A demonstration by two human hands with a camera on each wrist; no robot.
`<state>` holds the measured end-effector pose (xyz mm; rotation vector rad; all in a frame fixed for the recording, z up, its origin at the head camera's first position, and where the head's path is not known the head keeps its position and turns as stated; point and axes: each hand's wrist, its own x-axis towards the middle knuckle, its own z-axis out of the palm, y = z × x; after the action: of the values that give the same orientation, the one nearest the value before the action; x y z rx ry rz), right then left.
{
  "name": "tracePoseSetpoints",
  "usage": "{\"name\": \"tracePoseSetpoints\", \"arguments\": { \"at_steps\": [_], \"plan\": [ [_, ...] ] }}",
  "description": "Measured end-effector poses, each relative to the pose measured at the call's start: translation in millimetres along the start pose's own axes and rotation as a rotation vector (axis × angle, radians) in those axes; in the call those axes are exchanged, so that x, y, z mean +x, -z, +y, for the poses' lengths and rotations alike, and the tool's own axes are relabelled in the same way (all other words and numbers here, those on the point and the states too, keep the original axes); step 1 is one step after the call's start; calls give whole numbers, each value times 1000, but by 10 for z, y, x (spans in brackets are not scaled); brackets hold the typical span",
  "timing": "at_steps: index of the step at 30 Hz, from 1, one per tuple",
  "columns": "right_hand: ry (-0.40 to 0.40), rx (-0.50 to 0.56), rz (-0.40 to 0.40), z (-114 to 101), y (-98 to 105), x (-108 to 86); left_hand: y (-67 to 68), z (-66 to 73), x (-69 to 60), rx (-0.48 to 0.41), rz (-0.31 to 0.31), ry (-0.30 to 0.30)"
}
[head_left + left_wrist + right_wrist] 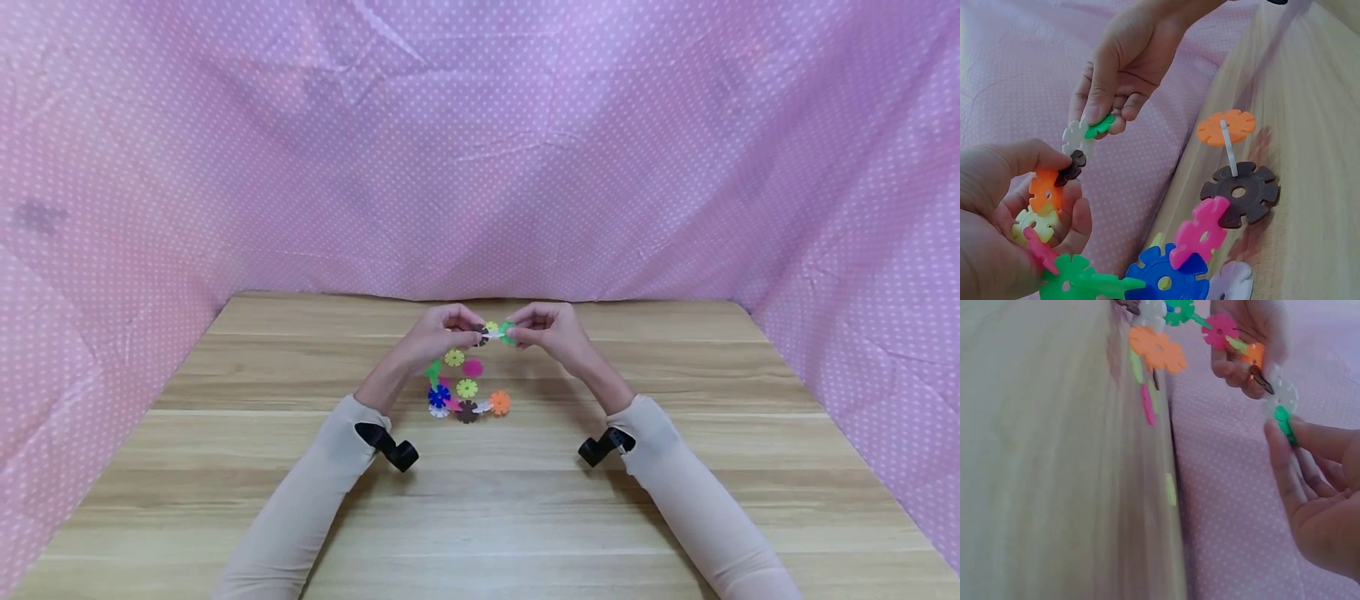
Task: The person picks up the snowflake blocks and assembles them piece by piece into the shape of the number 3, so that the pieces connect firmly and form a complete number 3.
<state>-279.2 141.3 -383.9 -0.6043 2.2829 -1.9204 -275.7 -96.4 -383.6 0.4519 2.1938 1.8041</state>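
Observation:
Both hands hold a chain of slotted, flower-shaped plastic discs. My left hand (438, 335) pinches near a dark brown disc (1071, 169), with an orange disc (1045, 190) and a pale yellow disc (1035, 226) by its fingers. Opposite it, my right hand (553, 333) pinches a small green disc (1283, 422) between thumb and index finger. A white disc (1076, 139) bridges the brown and green ones. The chain runs down through a larger-looking green disc (1069, 280), a blue disc (1166, 275), pink, brown and white discs to an orange disc (1227, 127).
Separate discs lie on the wooden table (510, 517): a magenta disc (472, 367), a yellow-green disc (467, 388) and another yellow disc (491, 327) behind the hands. A pink dotted cloth (480, 167) hangs along the table's far edge and sides.

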Motion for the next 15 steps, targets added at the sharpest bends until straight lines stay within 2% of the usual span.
{"name": "tracePoseSetpoints", "arguments": {
  "at_steps": [4,7,11,15],
  "plan": [
    [-51,-55,-68,-31,59,6,9,8,-17,55,-30,-11],
    [-84,-136,-131,-71,111,2,7,18,-23,97,-52,-20],
    [-130,-221,-214,-105,160,-8,-5,34,-25,154,-92,-55],
    [-157,-223,-243,-99,161,-28,-9,46,-29,221,-119,-101]
  ]
}}
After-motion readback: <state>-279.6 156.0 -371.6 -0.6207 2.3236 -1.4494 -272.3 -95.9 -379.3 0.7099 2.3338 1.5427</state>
